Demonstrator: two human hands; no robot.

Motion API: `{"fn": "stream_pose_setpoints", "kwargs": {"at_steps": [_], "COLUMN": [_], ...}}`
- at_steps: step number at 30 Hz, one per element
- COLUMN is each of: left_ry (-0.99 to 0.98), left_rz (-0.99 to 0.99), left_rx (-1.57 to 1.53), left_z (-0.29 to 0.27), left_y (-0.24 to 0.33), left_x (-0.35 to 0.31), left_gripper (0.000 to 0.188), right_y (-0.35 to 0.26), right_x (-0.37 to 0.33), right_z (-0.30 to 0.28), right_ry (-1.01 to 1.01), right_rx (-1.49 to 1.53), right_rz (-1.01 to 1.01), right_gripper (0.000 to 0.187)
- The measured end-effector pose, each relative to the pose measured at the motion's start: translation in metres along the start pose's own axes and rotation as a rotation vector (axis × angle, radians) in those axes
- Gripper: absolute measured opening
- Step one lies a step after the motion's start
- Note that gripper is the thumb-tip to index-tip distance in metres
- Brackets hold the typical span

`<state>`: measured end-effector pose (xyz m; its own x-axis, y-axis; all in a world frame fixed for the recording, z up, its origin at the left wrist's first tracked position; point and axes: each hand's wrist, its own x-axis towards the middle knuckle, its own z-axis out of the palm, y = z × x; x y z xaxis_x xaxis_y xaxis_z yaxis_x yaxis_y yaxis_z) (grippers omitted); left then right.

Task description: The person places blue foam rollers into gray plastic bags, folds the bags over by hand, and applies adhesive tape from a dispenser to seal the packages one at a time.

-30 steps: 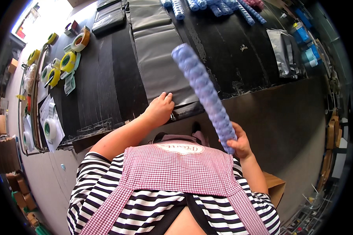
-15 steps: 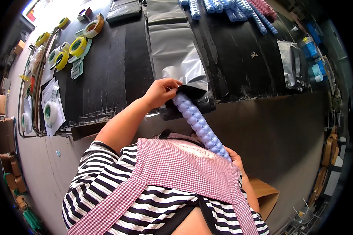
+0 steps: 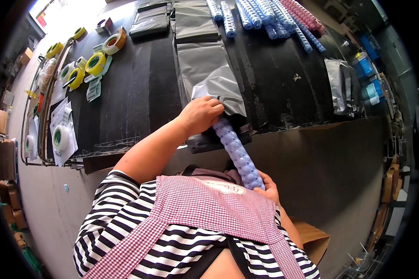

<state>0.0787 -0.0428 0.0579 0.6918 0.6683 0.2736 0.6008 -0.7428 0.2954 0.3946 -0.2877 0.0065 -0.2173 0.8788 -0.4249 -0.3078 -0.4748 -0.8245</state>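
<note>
A long rolled-up mat [image 3: 237, 152], lilac-blue and covered in bubble-like bumps, slants from near my chest up to the table's near edge. Its far end lies inside the mouth of a grey plastic mailing bag [image 3: 205, 63], black on the inside, which is spread flat on the table. My left hand [image 3: 202, 114] is closed on the bag's edge, above the roll's far end. Around the near end of the roll, my right hand [image 3: 268, 187] is wrapped, its fingers partly hidden by the roll and my apron.
The black-topped table [image 3: 125, 88] holds several blue bumpy rolls [image 3: 265, 16] and pink rolls [image 3: 304, 16] at the back. Tape rolls [image 3: 95, 64] lie at left, with a stack of dark bags [image 3: 150, 21] behind. A silver-grey bag pile [image 3: 342, 86] sits at right; a cardboard box [image 3: 312, 239] stands below.
The roll has slid farther into the bag, away from me, with my right hand following it. My left hand has shifted slightly right along the bag's mouth.
</note>
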Motion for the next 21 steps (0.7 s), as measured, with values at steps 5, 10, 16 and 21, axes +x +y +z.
{"fn": "stream_pose_setpoints", "kwargs": {"at_steps": [5, 10, 16, 21], "left_ry": [0.170, 0.112, 0.092, 0.198], "left_rz": [0.169, 0.202, 0.098, 0.035], "left_rx": [-0.034, -0.062, -0.166, -0.247], "left_z": [0.007, 0.003, 0.017, 0.036], "left_y": [0.013, 0.020, 0.017, 0.022], "left_x": [0.000, 0.008, 0.000, -0.024], "left_gripper": [0.018, 0.020, 0.019, 0.016], "right_y": [-0.013, -0.036, -0.017, -0.031], "right_x": [0.020, 0.083, 0.113, 0.135], "right_z": [0.023, 0.048, 0.068, 0.086], "right_ry": [-0.048, -0.064, -0.140, 0.152], "right_rx": [0.083, 0.028, -0.285, -1.212], "right_rz": [-0.057, -0.159, -0.442, -0.872], "right_gripper": [0.067, 0.071, 0.114, 0.118]}}
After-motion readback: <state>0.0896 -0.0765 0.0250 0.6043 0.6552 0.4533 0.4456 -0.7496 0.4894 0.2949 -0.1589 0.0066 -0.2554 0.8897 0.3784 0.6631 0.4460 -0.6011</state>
